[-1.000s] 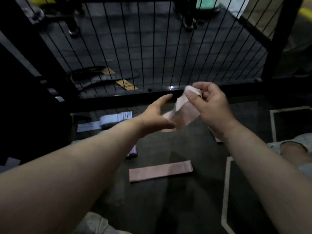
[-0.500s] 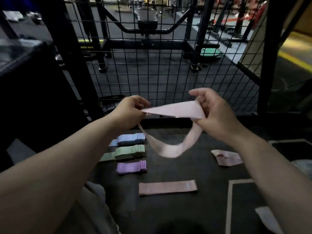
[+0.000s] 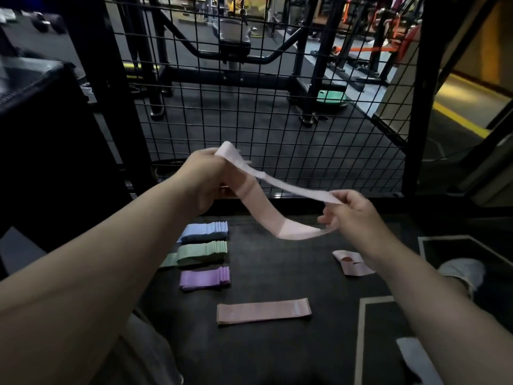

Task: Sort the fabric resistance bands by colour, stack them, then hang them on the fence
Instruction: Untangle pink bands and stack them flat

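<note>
Held band: the pale pink fabric resistance band hangs in the air as a loop between both hands. It is in front of the black wire mesh fence and above the dark rubber floor, and it touches neither of them.
Left hand: the left hand has its fingers curled round the higher end of the band.
Right hand: the right hand pinches the lower end between thumb and fingers.
Stacks: the blue band stack, the green band stack and the purple band stack lie in a column on the floor, close together but apart.
Other pink bands: the flat pink band lies nearer to the person. The crumpled pink band lies under the right wrist.
Edges and room: the foot of the fence closes the floor behind the stacks, and a tall black box stands at the left. Bare floor is open between the stacks and the crumpled pink band.
Change: half a second ago the upper strip was almost level. Now the right hand is lower and the strip slopes down to the right. The bands on the floor lie as before.
</note>
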Motion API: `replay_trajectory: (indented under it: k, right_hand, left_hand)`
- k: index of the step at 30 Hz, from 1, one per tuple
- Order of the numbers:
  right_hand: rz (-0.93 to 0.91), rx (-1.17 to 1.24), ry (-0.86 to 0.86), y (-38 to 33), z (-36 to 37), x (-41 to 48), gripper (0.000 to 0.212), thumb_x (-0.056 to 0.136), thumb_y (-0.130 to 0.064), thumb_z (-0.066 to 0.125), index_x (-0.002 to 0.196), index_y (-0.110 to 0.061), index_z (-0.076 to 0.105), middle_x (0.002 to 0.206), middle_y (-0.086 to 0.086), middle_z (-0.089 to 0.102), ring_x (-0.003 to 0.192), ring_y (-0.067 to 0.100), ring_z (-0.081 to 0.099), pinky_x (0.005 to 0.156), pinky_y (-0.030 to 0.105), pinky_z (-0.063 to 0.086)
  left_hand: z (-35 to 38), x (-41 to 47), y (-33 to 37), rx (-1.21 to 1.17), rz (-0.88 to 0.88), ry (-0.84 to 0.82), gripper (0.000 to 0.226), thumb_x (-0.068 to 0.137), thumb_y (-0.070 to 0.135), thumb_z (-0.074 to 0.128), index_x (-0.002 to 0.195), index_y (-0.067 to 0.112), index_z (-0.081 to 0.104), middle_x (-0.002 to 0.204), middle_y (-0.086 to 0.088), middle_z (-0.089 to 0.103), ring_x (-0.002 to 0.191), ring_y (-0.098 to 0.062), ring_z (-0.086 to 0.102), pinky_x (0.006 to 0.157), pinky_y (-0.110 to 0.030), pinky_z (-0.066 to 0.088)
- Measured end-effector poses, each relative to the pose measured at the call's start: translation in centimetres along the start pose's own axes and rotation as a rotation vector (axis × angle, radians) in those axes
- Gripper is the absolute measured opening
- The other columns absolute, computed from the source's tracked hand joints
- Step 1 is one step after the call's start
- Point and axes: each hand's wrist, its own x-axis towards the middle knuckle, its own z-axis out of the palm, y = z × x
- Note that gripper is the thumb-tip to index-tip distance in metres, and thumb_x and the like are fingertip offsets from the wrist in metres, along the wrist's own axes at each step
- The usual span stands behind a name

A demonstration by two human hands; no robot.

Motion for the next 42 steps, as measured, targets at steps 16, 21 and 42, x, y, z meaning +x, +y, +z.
replay_trajectory:
  k: [16, 21, 42]
  right_hand:
    - [-0.212, -0.116, -0.455, -0.3, 3.1, -2.1, 0.068, 0.081, -0.041, 0.077, 0.140, -0.032, 0.044, 0.142, -0.019, 0.049, 0.134, -0.006, 0.040, 0.114, 0.028, 0.033]
    - [-0.459, -0.218, -0.170, -0.6, 4.4, -2.4, 0.064, 0.085, -0.038, 0.074, 0.136, -0.041, 0.037, 0.137, -0.008, 0.042, 0.130, 0.003, 0.041, 0.097, 0.014, 0.033]
    - [0.196, 0.251, -0.469, -2.0, 4.9, -3.6, 0.017, 0.090, -0.024, 0.068, 0.103, -0.015, 0.060, 0.092, 0.008, 0.059, 0.081, 0.018, 0.059, 0.059, 0.025, 0.047]
  left_hand:
    - [3.3, -1.2, 0.1, -0.129, -0.081, -0.346, 0.023, 0.098, 0.018, 0.049, 0.116, 0.008, 0.059, 0.108, -0.016, 0.070, 0.096, -0.035, 0.065, 0.102, -0.052, 0.045]
    - [3.1, -1.3, -0.1, -0.106, -0.110, -0.336, 0.039, 0.093, 0.017, 0.053, 0.128, 0.000, 0.054, 0.101, -0.025, 0.063, 0.089, -0.037, 0.061, 0.089, -0.052, 0.050]
    - [3.7, -1.0, -1.1, 0.139, 0.016, -0.306, 0.016, 0.090, 0.000, 0.055, 0.090, 0.012, 0.064, 0.119, -0.029, 0.064, 0.086, -0.033, 0.065, 0.071, -0.037, 0.052]
